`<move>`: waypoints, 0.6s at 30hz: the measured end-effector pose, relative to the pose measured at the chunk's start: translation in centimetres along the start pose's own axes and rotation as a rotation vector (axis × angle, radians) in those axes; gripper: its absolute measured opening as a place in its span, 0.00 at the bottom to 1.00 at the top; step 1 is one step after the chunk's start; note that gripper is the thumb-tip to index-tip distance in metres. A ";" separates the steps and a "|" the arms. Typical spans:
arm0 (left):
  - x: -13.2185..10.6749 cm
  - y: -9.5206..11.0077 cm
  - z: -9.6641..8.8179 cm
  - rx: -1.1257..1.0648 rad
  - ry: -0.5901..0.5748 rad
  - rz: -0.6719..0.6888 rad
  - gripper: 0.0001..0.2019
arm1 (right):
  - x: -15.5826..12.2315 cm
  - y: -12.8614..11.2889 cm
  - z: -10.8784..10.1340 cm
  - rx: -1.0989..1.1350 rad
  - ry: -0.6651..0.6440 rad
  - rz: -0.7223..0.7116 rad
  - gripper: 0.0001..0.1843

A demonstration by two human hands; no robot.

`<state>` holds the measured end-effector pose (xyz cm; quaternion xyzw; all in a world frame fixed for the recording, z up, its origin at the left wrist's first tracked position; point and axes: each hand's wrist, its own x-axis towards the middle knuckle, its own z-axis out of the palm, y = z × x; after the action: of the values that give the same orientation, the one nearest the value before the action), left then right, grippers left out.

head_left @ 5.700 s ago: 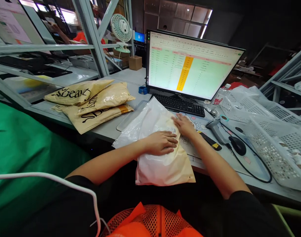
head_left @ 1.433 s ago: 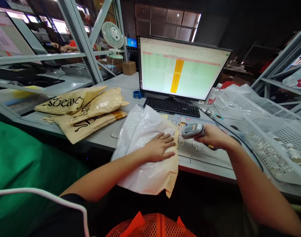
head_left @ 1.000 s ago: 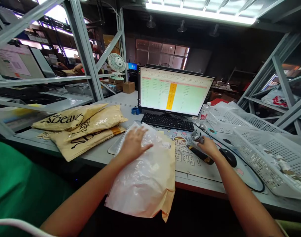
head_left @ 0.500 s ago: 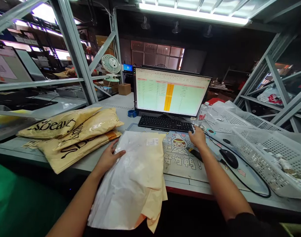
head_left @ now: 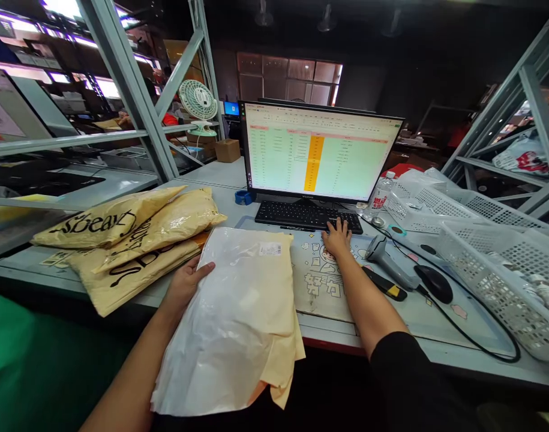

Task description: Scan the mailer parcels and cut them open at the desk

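Observation:
A clear plastic bag with a cream garment lies over the desk's front edge, a small barcode label near its top. My left hand grips the bag's left edge, thumb on top. My right hand rests with spread fingers on the front of the black keyboard, below the monitor showing a green spreadsheet. The grey barcode scanner lies on the desk mat, right of my right hand.
Three yellow mailer bags are stacked at the left. A black mouse with cable, white perforated baskets and a water bottle stand at the right. Metal rack posts rise behind; a fan and a blue tape roll sit further back.
My right hand set the scanner down on the desk and moved to the keyboard. My left hand slid from the top of the bag to its left edge and flattened it.

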<state>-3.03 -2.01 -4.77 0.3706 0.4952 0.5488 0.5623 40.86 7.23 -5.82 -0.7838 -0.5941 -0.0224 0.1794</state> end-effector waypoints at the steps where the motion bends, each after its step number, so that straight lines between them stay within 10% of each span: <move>1: 0.2 -0.1 0.0 -0.001 -0.006 0.004 0.27 | 0.1 0.0 0.0 -0.012 -0.010 -0.001 0.31; 8: 0.7 -0.8 0.1 0.384 0.052 0.092 0.29 | -0.5 -0.4 -0.9 0.180 0.053 0.003 0.34; 13: -0.5 -0.5 0.3 0.133 -0.108 0.198 0.42 | -3.2 -3.8 -3.5 0.486 0.153 -0.133 0.30; 18: -3.5 1.0 0.5 0.003 -0.151 0.154 0.40 | -10.2 -9.3 -6.3 1.010 -0.283 -0.282 0.49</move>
<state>-2.48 -5.27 -3.20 0.4486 0.4223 0.5601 0.5537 30.26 -2.02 -0.07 -0.5081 -0.6487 0.3477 0.4474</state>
